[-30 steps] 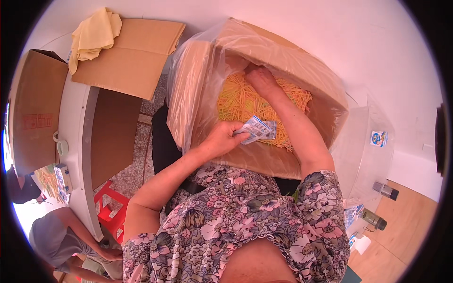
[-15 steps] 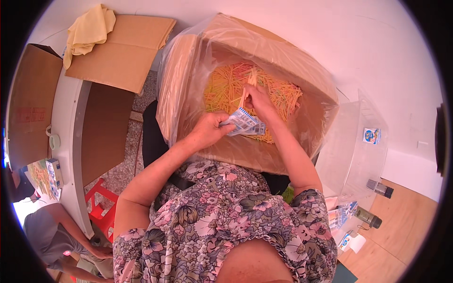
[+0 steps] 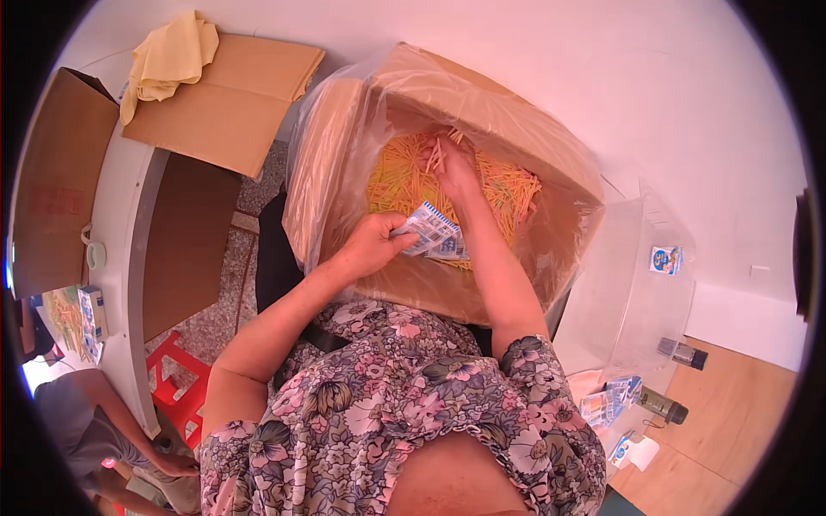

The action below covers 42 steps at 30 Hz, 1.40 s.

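In front of me a big cardboard box, lined with clear plastic, holds a loose heap of thin yellow, orange and pink sticks. My left hand is closed on a small printed plastic packet with a blue-striped edge, over the near part of the box. Another printed piece shows below it; whether it is separate I cannot tell. Deeper in the box, my right hand has its fingers closed around a few of the sticks, at the far side of the heap.
At the left, a flattened cardboard sheet carries a yellow cloth. A red stool and a seated person are lower left. On the right stand a clear plastic bin, packets and a dark bottle.
My right hand has moved away from the packet to the far part of the heap. The sticks that stood upright by the packet's opening no longer show there. My left hand still holds the packet.
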### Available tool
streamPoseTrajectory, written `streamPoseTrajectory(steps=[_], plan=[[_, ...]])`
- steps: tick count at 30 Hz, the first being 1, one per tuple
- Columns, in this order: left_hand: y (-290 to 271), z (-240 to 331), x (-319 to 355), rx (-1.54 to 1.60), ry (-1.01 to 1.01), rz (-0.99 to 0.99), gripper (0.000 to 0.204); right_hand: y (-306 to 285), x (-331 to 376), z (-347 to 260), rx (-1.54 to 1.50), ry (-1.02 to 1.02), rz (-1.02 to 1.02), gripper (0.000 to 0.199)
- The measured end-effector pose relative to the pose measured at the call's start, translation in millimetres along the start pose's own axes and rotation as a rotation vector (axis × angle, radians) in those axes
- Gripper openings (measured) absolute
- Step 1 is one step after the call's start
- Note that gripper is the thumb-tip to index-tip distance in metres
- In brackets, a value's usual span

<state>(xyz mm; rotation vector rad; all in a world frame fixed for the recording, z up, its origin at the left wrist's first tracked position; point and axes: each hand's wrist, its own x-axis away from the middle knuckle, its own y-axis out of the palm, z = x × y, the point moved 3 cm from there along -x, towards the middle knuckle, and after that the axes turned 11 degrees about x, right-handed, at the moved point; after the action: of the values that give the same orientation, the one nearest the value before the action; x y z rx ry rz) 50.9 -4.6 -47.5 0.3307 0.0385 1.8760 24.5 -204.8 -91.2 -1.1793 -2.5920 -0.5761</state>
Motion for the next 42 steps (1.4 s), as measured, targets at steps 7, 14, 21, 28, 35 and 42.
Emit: streamPoseTrajectory(steps=[7, 14, 21, 28, 35, 42], plan=[[-2.4, -2.0, -2.3, -0.044, 0.023, -0.001, 0.012, -11.5, 2.6, -7.1, -0.007, 0.194, -0.073, 0.017], [-3.5, 0.8, -3.2, -0.045, 0.042, -0.008, 0.013, 1.8, -5.3, -9.0, 0.083, 0.265, -0.001, 0.019], [-4.0, 2.0, -3.3, 0.016, 0.004, -0.007, 0.013, -3.1, -19.5, 2.6, -0.045, 0.337, -0.216, 0.016], [-4.7, -5.9, -1.8, -0.017, 0.019, -0.003, 0.013, 1.7, -9.6, 12.1, -0.270, 0.447, -0.158, 0.015], [-1.6, 0.6, -1.7, 0.111, 0.058, -0.030, 0.015, -5.6, -3.2, -0.5, -0.142, 0.288, -0.150, 0.024], [8.2, 1.7, 4.1, 0.085, 0.024, -0.380, 0.015, 14.3, 87.3, -17.1, -0.359, 0.230, -0.240, 0.032]])
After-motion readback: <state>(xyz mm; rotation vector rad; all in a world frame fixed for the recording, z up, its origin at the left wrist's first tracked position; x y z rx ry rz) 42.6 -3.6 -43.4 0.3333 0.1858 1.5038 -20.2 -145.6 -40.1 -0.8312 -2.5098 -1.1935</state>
